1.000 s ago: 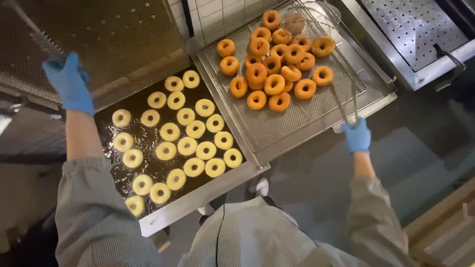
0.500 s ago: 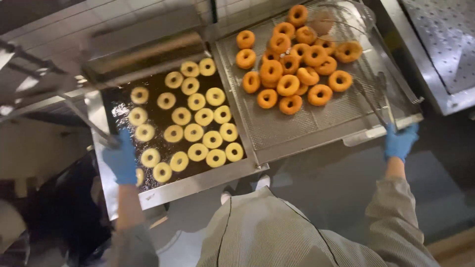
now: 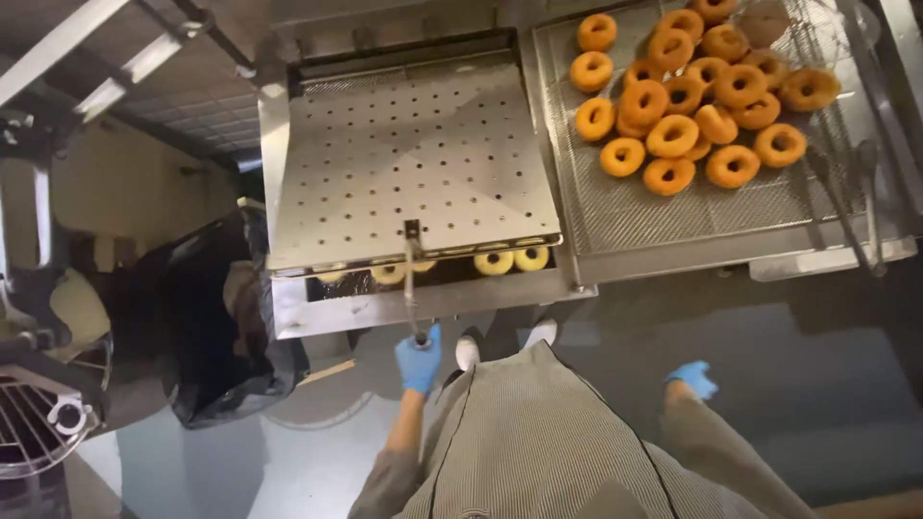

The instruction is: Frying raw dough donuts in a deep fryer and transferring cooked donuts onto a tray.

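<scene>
Stainless steel fills the upper view, above a smooth grey floor on which the person's pale shoes show just below the fryer (image 3: 423,303). At the fryer a perforated metal cover (image 3: 409,168) is laid over the oil, so that only a narrow strip at the near edge is left uncovered, where a few pale, uncooked doughnuts (image 3: 510,259) are seen floating. From the middle of the cover's near edge a thin rod handle (image 3: 411,284) reaches toward the person, and its end is gripped by the left hand (image 3: 420,358), closed around it in a blue glove. The right hand (image 3: 694,377), also gloved in blue, is held low beside the striped apron, well apart from the equipment; nothing is seen in it, and whether its fingers are curled cannot be told. To the right of the fryer a mesh draining tray (image 3: 673,216) carries a heap of golden fried doughnuts (image 3: 702,96), with long tongs (image 3: 846,207) laid near its right side. For the cover to be handled well, the handle is judged best kept at full reach and moved slowly and level, so that the rings are pressed evenly and hot oil is not splashed. A black bag (image 3: 216,327) hangs at the left.
</scene>
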